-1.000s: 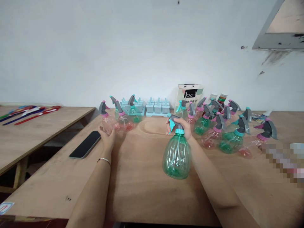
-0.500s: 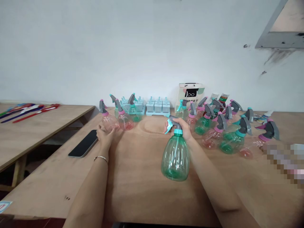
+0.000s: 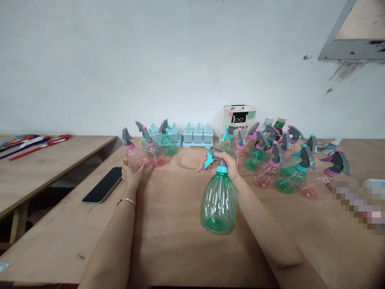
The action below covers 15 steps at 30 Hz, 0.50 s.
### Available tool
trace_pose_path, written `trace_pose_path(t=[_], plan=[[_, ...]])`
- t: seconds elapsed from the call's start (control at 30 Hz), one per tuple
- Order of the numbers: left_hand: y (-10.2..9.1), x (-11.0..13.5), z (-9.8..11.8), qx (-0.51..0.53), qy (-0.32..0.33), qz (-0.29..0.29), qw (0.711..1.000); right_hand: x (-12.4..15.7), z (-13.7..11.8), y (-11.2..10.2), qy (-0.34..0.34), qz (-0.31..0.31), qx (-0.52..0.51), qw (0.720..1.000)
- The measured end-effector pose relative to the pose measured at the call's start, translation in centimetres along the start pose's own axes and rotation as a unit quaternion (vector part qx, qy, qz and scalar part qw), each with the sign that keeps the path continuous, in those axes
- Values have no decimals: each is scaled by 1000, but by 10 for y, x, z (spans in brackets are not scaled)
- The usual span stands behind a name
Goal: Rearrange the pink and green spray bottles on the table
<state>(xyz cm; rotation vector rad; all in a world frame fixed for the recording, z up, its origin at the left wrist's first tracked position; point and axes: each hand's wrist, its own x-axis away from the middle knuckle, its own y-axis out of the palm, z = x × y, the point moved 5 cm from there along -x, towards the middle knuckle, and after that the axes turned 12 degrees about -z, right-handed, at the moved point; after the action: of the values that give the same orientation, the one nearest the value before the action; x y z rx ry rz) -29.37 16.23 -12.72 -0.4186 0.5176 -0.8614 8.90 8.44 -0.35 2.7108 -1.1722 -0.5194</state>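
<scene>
My right hand (image 3: 229, 165) grips the neck and grey trigger head of a green spray bottle (image 3: 218, 200), held tilted above the wooden table (image 3: 180, 237) with its teal nozzle pointing left. My left hand (image 3: 131, 170) reaches to the left group and is closed around the body of a pink spray bottle (image 3: 132, 152) standing on the table. Another pink bottle (image 3: 155, 150) and a green one (image 3: 167, 140) stand just behind it.
Several more pink and green spray bottles (image 3: 282, 168) crowd the table's right side. A black phone (image 3: 102, 185) lies by the left edge. Light blue moulds (image 3: 197, 136) and a small printed box (image 3: 237, 118) stand against the wall. Coloured sticks (image 3: 33, 143) lie on a second table at left.
My right hand has carried the green bottle slightly left and lower. My left hand stays on the pink bottle, and the view has shifted a little.
</scene>
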Motion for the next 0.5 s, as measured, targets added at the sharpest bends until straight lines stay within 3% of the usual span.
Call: trace_pose_path(t=[0.17, 0.33, 0.4, 0.5], plan=[[-1, -2, -2, -14, -30, 6, 999, 0, 3, -1, -2, 1, 2, 1000], [-7, 9, 4, -21, -46, 27, 998, -4, 8, -19, -29, 95, 73, 992], [-9, 15, 6, -27, -55, 23, 998, -2, 6, -30, -54, 159, 151, 974], [-13, 24, 9, -43, -64, 9, 997, 7, -4, -49, -94, 250, 273, 924]])
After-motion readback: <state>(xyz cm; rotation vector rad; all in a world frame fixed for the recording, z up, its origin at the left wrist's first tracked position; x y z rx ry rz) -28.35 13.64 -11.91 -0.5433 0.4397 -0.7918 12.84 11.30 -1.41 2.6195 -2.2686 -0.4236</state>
